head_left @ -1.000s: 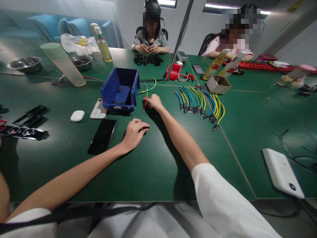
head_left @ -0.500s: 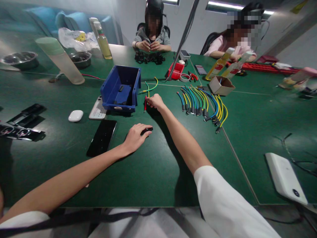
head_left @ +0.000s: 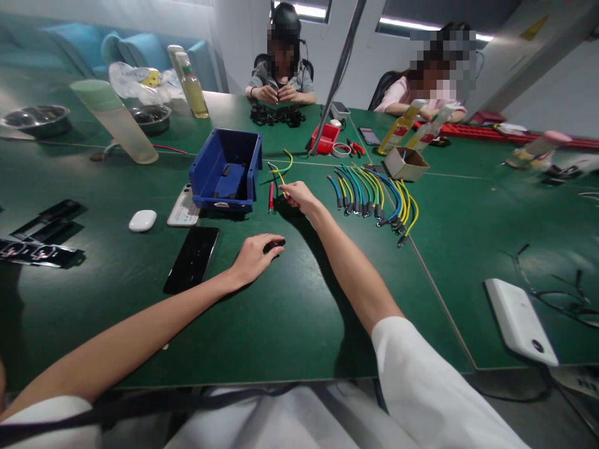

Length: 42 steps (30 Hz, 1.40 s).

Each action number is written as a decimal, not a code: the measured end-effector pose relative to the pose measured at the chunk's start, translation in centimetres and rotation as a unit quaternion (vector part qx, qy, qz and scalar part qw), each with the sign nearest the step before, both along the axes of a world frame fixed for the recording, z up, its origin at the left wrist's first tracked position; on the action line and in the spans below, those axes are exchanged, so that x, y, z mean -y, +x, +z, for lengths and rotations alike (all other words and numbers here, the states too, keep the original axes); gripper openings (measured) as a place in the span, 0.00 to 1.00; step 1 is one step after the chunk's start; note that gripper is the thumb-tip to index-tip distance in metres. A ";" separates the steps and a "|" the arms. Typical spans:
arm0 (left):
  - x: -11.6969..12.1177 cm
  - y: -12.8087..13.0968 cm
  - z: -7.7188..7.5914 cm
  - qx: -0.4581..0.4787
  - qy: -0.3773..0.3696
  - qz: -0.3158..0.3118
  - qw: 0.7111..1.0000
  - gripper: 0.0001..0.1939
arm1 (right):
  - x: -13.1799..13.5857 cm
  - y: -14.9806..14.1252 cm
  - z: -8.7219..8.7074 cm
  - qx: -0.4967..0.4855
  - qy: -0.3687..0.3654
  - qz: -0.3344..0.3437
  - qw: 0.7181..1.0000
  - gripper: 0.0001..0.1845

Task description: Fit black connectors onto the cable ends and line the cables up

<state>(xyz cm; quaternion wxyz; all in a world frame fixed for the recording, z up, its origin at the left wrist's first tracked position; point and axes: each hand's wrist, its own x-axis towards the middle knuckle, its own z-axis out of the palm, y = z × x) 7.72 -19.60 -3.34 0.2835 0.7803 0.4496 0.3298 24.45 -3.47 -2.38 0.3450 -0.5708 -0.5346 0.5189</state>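
My right hand [head_left: 299,196] is closed in a pinch on the end of a yellow wire [head_left: 281,176]. Just left of those fingertips lies a thin red tool [head_left: 271,197], whose kind I cannot make out. Green and yellow-green wires [head_left: 289,161] lie beyond the fingers. Nearer to me, my left hand [head_left: 255,257] rests on the table with a small black piece [head_left: 275,244] between thumb and fingers; it looks like a short sleeve. A blue bin [head_left: 204,167] with black pieces inside stands left of my right hand.
Rows of blue, green and yellow wires with black ends [head_left: 360,190] lie to the right. A black phone [head_left: 193,259], a white earbud case [head_left: 143,221] and another phone [head_left: 183,207] are on the left. Bottles [head_left: 401,128] and a small box [head_left: 406,164] stand farther back. Two people sit opposite.
My right hand has shifted slightly right, away from the red tool, with the yellow wire in its fingertips. My left hand keeps its hold. The view has tilted a little.
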 end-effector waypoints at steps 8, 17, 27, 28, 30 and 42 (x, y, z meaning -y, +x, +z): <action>0.2 0.0 0.1 0.005 0.005 -0.009 1.000 0.09 | 1.4 1.4 1.1 -0.044 0.054 0.005 0.998 0.16; 0.1 0.0 -0.3 -0.006 0.019 -0.013 1.000 0.07 | 3.0 2.5 2.3 0.034 0.110 0.037 0.993 0.16; 0.1 -0.1 -0.9 0.002 0.022 -0.022 1.000 0.06 | 4.9 3.2 4.1 0.015 0.126 0.031 0.991 0.19; 0.1 -0.1 -0.9 0.004 0.023 -0.021 1.000 0.06 | 5.2 3.2 4.2 -0.008 0.117 0.022 0.993 0.20; 0.1 -0.1 -0.9 0.005 0.025 -0.020 0.999 0.06 | 5.8 3.4 4.3 -0.054 0.100 0.014 0.993 0.21; 0.2 0.0 -0.8 -0.002 0.025 -0.003 1.000 0.08 | 10.7 6.3 2.7 -0.201 -0.078 0.050 0.975 0.20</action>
